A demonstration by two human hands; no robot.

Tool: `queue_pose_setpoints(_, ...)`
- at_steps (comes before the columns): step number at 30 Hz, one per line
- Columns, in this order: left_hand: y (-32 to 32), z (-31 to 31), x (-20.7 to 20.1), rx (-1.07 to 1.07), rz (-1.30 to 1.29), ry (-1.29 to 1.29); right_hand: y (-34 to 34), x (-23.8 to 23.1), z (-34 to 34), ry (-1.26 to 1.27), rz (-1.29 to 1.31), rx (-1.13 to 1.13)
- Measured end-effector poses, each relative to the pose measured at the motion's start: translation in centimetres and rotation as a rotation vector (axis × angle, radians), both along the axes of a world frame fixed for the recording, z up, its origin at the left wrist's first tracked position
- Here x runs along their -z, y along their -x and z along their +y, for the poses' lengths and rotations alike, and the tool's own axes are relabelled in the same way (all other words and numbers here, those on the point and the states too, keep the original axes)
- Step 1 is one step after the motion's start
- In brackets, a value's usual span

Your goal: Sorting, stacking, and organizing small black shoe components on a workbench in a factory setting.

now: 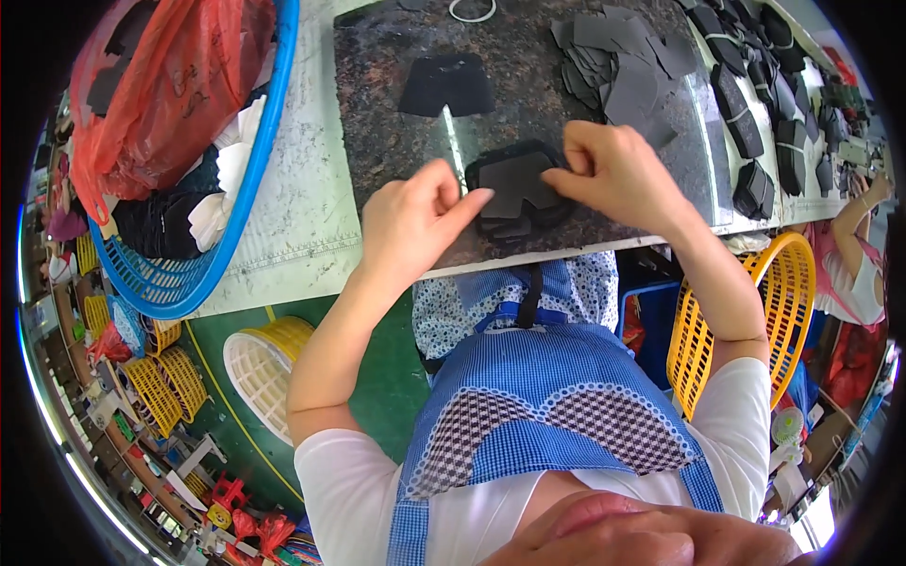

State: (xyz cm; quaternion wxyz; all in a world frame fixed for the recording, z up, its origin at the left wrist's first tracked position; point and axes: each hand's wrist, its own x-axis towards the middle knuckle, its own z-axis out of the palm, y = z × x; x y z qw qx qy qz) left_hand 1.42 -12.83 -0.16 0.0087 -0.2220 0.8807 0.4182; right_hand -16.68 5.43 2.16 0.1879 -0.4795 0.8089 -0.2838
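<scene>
On the dark speckled work board (377, 141) in front of me lies a stack of dark, flat cut pieces (510, 184) with a notch on the near side. My left hand (415, 217) hovers at its left edge, fingers curled in and thumb stretched toward it. At the right edge, my right hand (618, 174) has its fingers curled and its thumb tip over the stack. Whatever the curled fingers hold, if anything, is hidden. Beyond the stack is a single black flat piece (446, 85), with a shiny metal strip (453, 141) pointing from it toward me.
Loose grey flat pieces (623, 71) are heaped at the far right of the board. Tied black bundles (736, 108) line the table beyond. A blue basket (179, 283) with a red plastic bag (175, 94) stands left; yellow baskets (793, 283) stand right. Another person (854, 264) is far right.
</scene>
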Motion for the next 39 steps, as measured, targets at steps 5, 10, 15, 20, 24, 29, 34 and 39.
queue_pose_setpoints(5, -1.3, -1.0, -0.7, -0.15, 0.218, 0.037, 1.7, 0.0, -6.1, 0.409, 0.137, -0.062)
queue_pose_setpoints(10, -1.1, -2.0, -0.1, -0.127, 0.295, 0.077, 3.3, 3.7, -10.5, 0.2, 0.562, -0.376)
queue_pose_setpoints(15, -1.2, -3.2, 0.5, -0.246, 0.411, -0.127, 4.6, 2.0, -9.1, 0.451, 0.15, -0.068)
queue_pose_setpoints(20, -0.1, -2.0, -0.6, -0.135, 0.709, 0.304, -0.1, -0.3, 0.3, 0.569, 0.651, -0.334)
queue_pose_setpoints(24, 3.2, 0.0, -0.8, 0.246, 0.755, 0.367, -0.8, 1.1, 3.9, 0.461, 0.439, -0.275)
queue_pose_setpoints(29, 9.7, 2.8, -0.8, 0.507, 0.669, 0.407, 6.9, 0.7, 5.1, 0.278, 0.544, 0.252)
queue_pose_setpoints(34, 15.2, 4.5, 0.5, 0.536, 0.616, 0.503, 8.6, 2.9, 4.6, 0.296, 0.642, 0.117)
queue_pose_setpoints(39, 16.4, 4.1, 0.8, 0.546, 0.52, 0.509, 8.6, 2.8, 4.9, 0.37, 0.691, 0.039)
